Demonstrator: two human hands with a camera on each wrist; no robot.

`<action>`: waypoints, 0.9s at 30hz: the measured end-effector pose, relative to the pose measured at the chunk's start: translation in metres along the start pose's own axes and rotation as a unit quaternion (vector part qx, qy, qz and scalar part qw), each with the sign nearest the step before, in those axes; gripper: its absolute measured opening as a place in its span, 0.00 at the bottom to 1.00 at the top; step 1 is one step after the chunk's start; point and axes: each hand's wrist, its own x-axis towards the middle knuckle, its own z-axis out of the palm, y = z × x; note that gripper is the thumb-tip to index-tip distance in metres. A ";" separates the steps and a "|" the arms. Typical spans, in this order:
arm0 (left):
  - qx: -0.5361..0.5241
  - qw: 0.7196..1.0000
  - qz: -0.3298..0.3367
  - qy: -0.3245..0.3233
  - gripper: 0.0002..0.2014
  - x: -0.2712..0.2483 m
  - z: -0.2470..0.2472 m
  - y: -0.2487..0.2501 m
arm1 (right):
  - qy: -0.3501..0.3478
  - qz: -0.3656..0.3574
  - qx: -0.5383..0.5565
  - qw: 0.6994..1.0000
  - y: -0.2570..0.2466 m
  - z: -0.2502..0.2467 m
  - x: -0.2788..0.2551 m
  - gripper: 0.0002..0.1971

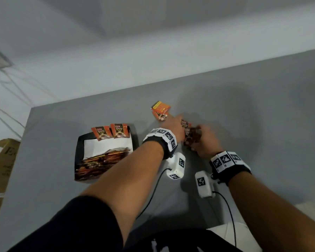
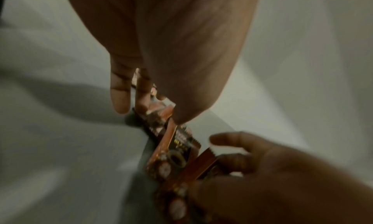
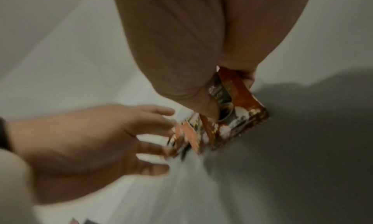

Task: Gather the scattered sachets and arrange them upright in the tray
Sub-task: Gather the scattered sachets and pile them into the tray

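Note:
My right hand grips a small bunch of orange-brown coffee sachets just above the grey table; in the right wrist view its thumb and fingers pinch the bunch. My left hand reaches in from the left with straight, spread fingers that touch another sachet beside the bunch. Two more loose sachets lie just beyond it. The black tray sits at the left, with two sachets upright at its back and several lying flat in front.
The grey table ends at a white wall behind. A cardboard box stands off the table's left edge. Cables run from both wrist cameras toward the table's near edge.

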 end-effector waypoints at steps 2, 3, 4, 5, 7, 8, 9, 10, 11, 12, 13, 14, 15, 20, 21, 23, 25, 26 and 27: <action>0.034 0.999 -0.029 0.004 0.20 0.006 0.010 -0.001 | -0.014 0.000 0.048 0.999 -0.001 -0.012 0.001 0.27; 0.046 0.998 -0.043 0.006 0.20 0.010 0.016 -0.004 | -0.013 0.001 0.064 0.998 -0.001 -0.017 0.004 0.28; 0.045 0.997 -0.055 0.009 0.19 0.010 0.019 -0.004 | -0.010 -0.001 0.069 0.998 -0.002 -0.020 0.007 0.29; 0.038 0.997 -0.060 0.017 0.19 0.011 0.020 -0.004 | -0.005 -0.009 0.059 0.998 -0.004 -0.022 0.011 0.28; -0.003 0.998 -0.064 0.025 0.19 0.010 0.018 -0.004 | -0.003 -0.027 0.022 0.999 -0.008 -0.021 0.020 0.25; -0.032 0.997 -0.066 0.020 0.18 0.011 0.017 -0.006 | -0.017 -0.023 0.005 1.000 -0.009 -0.019 0.022 0.25; -0.060 0.996 -0.064 0.015 0.16 0.011 0.016 -0.008 | -0.033 -0.015 -0.012 0.999 -0.010 -0.015 0.023 0.26; -0.084 0.994 -0.066 0.009 0.14 0.011 0.013 -0.011 | -0.045 -0.007 -0.024 0.999 -0.009 -0.013 0.023 0.28; -0.099 0.993 -0.065 0.010 0.11 0.011 0.010 -0.016 | -0.054 -0.004 -0.029 0.998 -0.007 -0.010 0.022 0.31; -0.110 0.991 -0.069 0.012 0.08 0.010 0.006 -0.020 | -0.057 -0.007 -0.024 0.998 -0.004 -0.007 0.022 0.32; -0.125 0.989 -0.074 0.018 0.05 0.009 0.001 -0.025 | -0.055 -0.015 -0.012 0.998 0.000 -0.004 0.022 0.31; -0.143 0.986 -0.084 0.028 0.05 0.009 -0.003 -0.029 | -0.055 -0.020 0.009 0.998 0.003 -0.003 0.022 0.28; -0.158 0.982 -0.097 0.042 0.06 0.009 -0.007 -0.031 | -0.059 -0.025 0.035 0.997 0.004 -0.004 0.022 0.24; -0.201 0.973 -0.109 0.026 0.08 0.010 -0.012 -0.016 | -0.028 -0.012 0.137 0.990 0.012 -0.018 0.023 0.16; -0.178 0.978 -0.104 0.017 0.08 0.010 -0.009 -0.010 | -0.010 -0.004 0.162 0.987 0.016 -0.021 0.025 0.15; -0.126 0.987 -0.102 0.002 0.14 0.012 0.001 -0.002 | 0.023 0.006 0.194 0.981 0.022 -0.028 0.027 0.12; -0.047 0.993 -0.107 -0.005 0.28 0.014 0.012 0.004 | 0.038 0.012 0.195 0.980 0.024 -0.034 0.028 0.08; -0.009 0.994 -0.111 0.000 0.33 0.015 0.016 0.006 | 0.037 0.017 0.200 0.979 0.025 -0.034 0.029 0.08; 0.013 0.994 -0.112 0.011 0.35 0.014 0.017 0.007 | 0.026 0.022 0.204 0.978 0.026 -0.035 0.030 0.08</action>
